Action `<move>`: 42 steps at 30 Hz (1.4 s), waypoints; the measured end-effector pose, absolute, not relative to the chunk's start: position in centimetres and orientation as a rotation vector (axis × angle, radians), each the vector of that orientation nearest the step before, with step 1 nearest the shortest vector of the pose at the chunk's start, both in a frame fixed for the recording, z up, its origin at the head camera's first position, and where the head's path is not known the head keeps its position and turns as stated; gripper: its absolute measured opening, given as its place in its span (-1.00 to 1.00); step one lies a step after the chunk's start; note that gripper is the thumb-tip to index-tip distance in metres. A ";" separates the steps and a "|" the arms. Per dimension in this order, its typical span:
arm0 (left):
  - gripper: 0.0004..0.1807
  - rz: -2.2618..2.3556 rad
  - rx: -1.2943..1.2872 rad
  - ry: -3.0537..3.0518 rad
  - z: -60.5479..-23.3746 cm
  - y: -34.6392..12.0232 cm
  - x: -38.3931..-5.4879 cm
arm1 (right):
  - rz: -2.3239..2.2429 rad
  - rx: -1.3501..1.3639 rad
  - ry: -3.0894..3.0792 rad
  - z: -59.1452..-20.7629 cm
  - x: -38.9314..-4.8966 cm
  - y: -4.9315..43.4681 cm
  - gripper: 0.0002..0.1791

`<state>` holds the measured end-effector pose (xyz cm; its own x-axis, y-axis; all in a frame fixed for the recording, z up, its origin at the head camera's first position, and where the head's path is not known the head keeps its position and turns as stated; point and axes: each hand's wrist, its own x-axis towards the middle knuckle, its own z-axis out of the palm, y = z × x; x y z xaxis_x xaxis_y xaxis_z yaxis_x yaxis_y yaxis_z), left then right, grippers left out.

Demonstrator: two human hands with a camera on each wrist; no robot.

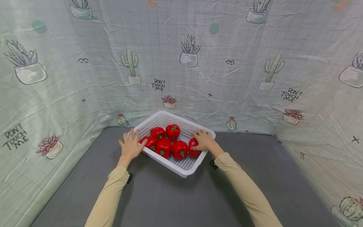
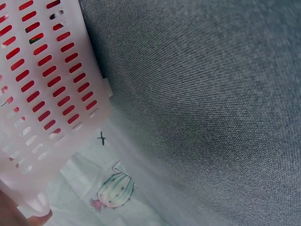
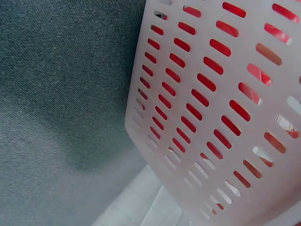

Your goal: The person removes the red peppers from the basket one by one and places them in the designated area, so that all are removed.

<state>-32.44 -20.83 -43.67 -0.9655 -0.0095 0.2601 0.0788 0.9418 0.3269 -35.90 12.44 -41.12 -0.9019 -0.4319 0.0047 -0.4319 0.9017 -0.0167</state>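
A white perforated plastic basket (image 1: 170,161) stands at an angle on the dark grey table, holding several red bell peppers (image 1: 180,150) with green stems. My left hand (image 1: 131,147) is at its left corner, fingers spread and thumb reaching over the rim. Part of that hand (image 2: 11,212) appears by the basket's rim in the left wrist view. Over the right rim reaches my right hand (image 1: 204,140), its thumb and fingers on either side of the top of the rightmost pepper (image 1: 194,153); how firmly they touch it cannot be seen. The right wrist view shows the slotted basket wall (image 3: 188,94).
Around the back and sides hangs a pale sheet (image 1: 158,63) printed with cacti. The grey tabletop (image 1: 170,201) extends in front of the basket and to both sides of it. The basket's far corner is close to the back sheet.
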 end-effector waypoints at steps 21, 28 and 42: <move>-0.21 -0.494 -0.026 -2.855 -44.0 -20.7 -32.5 | -0.005 0.702 -3.161 -41.3 -35.8 11.6 -0.06; -0.22 -0.497 -0.014 -2.855 -43.9 -20.7 -32.6 | 0.071 0.714 -3.180 -41.2 -35.8 11.4 0.04; -0.22 -0.520 -0.022 -2.847 -43.8 -20.7 -32.6 | 0.197 0.744 -3.186 -41.1 -35.7 11.4 0.03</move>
<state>-32.63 -20.74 -43.80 -0.9696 -0.0293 0.2431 0.0585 0.9363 0.3464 -35.67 11.38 -41.10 -0.8883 -0.4472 -0.1044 -0.4309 0.8904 -0.1468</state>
